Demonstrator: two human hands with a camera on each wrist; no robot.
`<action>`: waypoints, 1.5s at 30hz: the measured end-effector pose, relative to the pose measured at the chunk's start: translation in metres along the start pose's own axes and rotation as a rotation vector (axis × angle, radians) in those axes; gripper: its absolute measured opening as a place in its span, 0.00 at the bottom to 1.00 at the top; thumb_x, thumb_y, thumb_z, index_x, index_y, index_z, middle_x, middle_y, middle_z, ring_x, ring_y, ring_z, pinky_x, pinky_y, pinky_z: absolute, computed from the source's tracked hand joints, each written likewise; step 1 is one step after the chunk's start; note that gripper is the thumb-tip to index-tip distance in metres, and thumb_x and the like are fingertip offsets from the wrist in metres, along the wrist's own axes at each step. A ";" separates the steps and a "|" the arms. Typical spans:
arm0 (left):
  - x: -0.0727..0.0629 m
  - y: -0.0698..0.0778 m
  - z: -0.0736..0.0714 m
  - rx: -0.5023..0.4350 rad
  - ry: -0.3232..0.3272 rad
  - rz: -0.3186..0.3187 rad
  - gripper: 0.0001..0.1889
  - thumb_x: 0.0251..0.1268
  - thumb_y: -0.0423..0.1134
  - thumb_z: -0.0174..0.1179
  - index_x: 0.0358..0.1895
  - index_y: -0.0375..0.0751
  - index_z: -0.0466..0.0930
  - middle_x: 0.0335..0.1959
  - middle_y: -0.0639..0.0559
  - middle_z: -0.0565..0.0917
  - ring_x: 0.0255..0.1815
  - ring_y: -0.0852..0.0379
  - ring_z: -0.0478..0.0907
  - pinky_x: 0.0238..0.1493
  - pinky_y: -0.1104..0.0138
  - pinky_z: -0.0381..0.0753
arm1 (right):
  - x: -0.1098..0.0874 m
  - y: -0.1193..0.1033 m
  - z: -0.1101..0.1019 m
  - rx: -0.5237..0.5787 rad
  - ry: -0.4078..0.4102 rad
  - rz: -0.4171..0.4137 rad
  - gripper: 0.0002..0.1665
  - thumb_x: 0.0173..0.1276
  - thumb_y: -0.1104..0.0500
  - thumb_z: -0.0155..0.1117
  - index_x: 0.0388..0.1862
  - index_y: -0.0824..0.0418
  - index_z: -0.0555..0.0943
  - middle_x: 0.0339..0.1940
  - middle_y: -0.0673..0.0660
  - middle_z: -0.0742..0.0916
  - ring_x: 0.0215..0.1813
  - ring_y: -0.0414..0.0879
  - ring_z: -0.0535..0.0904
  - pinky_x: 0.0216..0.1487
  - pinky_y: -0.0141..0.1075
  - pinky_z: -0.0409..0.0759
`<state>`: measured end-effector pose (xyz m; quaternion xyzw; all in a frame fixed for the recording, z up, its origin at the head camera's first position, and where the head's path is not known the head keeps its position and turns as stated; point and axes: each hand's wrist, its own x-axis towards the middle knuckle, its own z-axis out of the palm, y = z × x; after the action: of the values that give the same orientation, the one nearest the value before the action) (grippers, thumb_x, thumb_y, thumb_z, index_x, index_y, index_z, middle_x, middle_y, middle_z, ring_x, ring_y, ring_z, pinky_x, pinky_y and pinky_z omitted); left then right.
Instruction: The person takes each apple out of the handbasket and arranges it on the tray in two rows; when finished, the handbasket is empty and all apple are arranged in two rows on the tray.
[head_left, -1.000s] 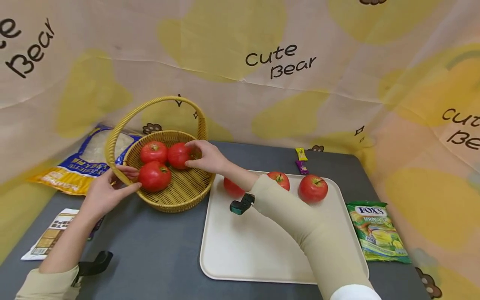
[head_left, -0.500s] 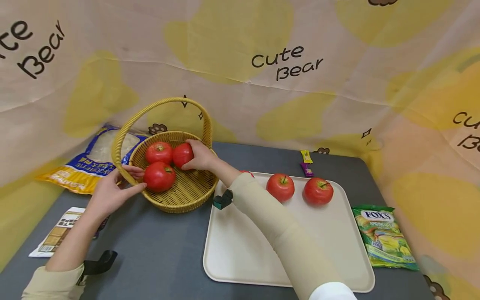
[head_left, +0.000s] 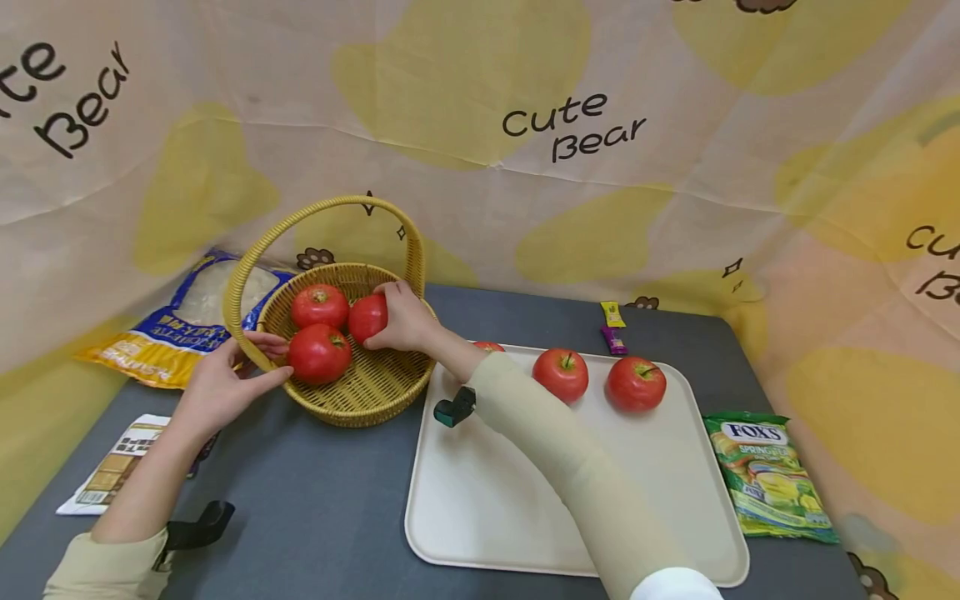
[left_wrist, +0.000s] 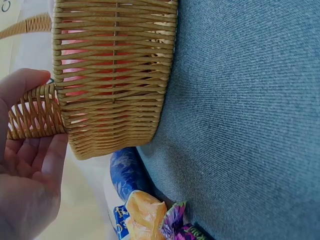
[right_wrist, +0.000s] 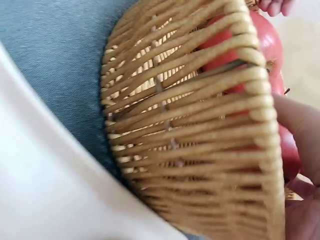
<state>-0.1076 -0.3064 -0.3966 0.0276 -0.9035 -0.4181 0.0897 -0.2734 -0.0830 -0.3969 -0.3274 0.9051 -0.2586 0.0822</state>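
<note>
A yellow woven basket [head_left: 378,392] with a tall arched handle stands on the left half of the table. My left hand [head_left: 221,387] grips the foot of its handle [left_wrist: 34,112] at the left rim, thumb on one side and fingers on the other. Inside the basket, my right hand [head_left: 408,319] holds a red apple [head_left: 366,318] at the right of two other apples. One of those, the front apple [head_left: 320,354], lies near the left hand; the back apple [head_left: 320,305] lies behind it. In the right wrist view, the basket wall hides part of the apples.
A cream tray [head_left: 517,517] right of the basket bears a middle apple [head_left: 561,375], a right apple [head_left: 636,384] and one partly hidden by my sleeve. A green candy bag [head_left: 768,479], two small sweets [head_left: 612,325] and a blue-yellow bag [head_left: 168,337] lie around.
My right fingers have closed further round the apple, which has shifted slightly toward the front of the basket. My left hand has stayed at the handle. The head view has turned slightly left.
</note>
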 end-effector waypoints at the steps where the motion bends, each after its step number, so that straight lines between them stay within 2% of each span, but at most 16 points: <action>1: 0.000 0.000 0.000 -0.002 0.001 0.001 0.24 0.61 0.47 0.69 0.56 0.39 0.75 0.50 0.43 0.81 0.46 0.71 0.72 0.45 0.85 0.66 | -0.002 0.001 -0.001 0.017 0.007 -0.006 0.47 0.51 0.47 0.77 0.66 0.61 0.66 0.62 0.59 0.71 0.58 0.48 0.72 0.56 0.36 0.74; 6: 0.000 0.002 0.001 0.004 -0.003 -0.008 0.25 0.61 0.47 0.68 0.57 0.39 0.74 0.50 0.43 0.82 0.46 0.71 0.72 0.44 0.85 0.67 | -0.020 0.006 -0.005 0.167 0.067 -0.040 0.45 0.51 0.47 0.76 0.65 0.58 0.67 0.60 0.58 0.71 0.55 0.47 0.72 0.52 0.37 0.76; 12: -0.002 0.003 0.003 0.000 -0.016 -0.007 0.25 0.61 0.47 0.68 0.57 0.39 0.74 0.51 0.42 0.81 0.46 0.71 0.72 0.44 0.85 0.67 | -0.065 0.004 -0.020 0.351 0.105 -0.049 0.43 0.51 0.47 0.75 0.65 0.51 0.67 0.60 0.53 0.70 0.57 0.44 0.70 0.51 0.38 0.77; 17: -0.003 0.002 0.003 -0.008 -0.010 0.000 0.25 0.61 0.47 0.68 0.57 0.39 0.74 0.51 0.42 0.81 0.46 0.71 0.72 0.44 0.85 0.67 | -0.110 0.009 -0.031 0.448 0.082 -0.047 0.43 0.51 0.48 0.74 0.66 0.45 0.67 0.62 0.51 0.69 0.59 0.45 0.69 0.50 0.38 0.79; 21: -0.002 0.000 0.002 -0.015 0.000 0.001 0.25 0.60 0.47 0.69 0.56 0.39 0.74 0.50 0.42 0.81 0.46 0.72 0.71 0.44 0.86 0.67 | -0.142 0.020 -0.034 0.473 0.036 -0.046 0.43 0.51 0.51 0.74 0.66 0.44 0.66 0.61 0.49 0.71 0.60 0.45 0.70 0.47 0.38 0.81; 28: -0.002 -0.005 0.001 -0.005 0.007 -0.003 0.25 0.60 0.47 0.69 0.56 0.39 0.75 0.50 0.42 0.81 0.46 0.73 0.71 0.43 0.86 0.66 | -0.188 0.043 -0.032 0.396 -0.043 -0.015 0.44 0.49 0.51 0.75 0.66 0.45 0.67 0.58 0.47 0.77 0.58 0.44 0.73 0.47 0.36 0.80; 32: -0.002 -0.007 0.001 0.000 0.015 -0.003 0.25 0.60 0.47 0.69 0.56 0.40 0.75 0.49 0.43 0.82 0.45 0.75 0.71 0.43 0.87 0.66 | -0.208 0.052 -0.028 0.310 -0.078 -0.049 0.44 0.48 0.48 0.75 0.66 0.47 0.68 0.58 0.46 0.77 0.58 0.42 0.72 0.48 0.36 0.80; 35: -0.001 -0.008 0.001 0.000 0.018 0.001 0.25 0.60 0.46 0.69 0.57 0.40 0.75 0.49 0.43 0.82 0.44 0.75 0.71 0.43 0.87 0.66 | -0.220 0.057 -0.023 0.267 -0.102 -0.087 0.45 0.47 0.46 0.76 0.66 0.48 0.70 0.59 0.45 0.75 0.59 0.41 0.70 0.48 0.35 0.79; 39: 0.000 -0.008 0.002 0.003 0.013 -0.005 0.25 0.61 0.46 0.69 0.57 0.39 0.74 0.50 0.41 0.81 0.44 0.75 0.70 0.43 0.87 0.66 | -0.231 0.060 -0.018 0.246 -0.132 -0.096 0.47 0.47 0.45 0.78 0.67 0.48 0.70 0.58 0.45 0.73 0.59 0.41 0.69 0.48 0.34 0.78; 45: 0.001 -0.004 0.002 0.012 -0.001 -0.028 0.26 0.61 0.48 0.68 0.58 0.40 0.74 0.51 0.41 0.80 0.46 0.75 0.68 0.42 0.85 0.66 | -0.239 0.062 -0.013 0.196 -0.131 -0.118 0.49 0.47 0.43 0.78 0.67 0.52 0.67 0.57 0.44 0.74 0.58 0.40 0.68 0.49 0.34 0.78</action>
<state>-0.1094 -0.3075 -0.4013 0.0407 -0.9056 -0.4140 0.0832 -0.1271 0.1147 -0.4226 -0.3868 0.8473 -0.3281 0.1574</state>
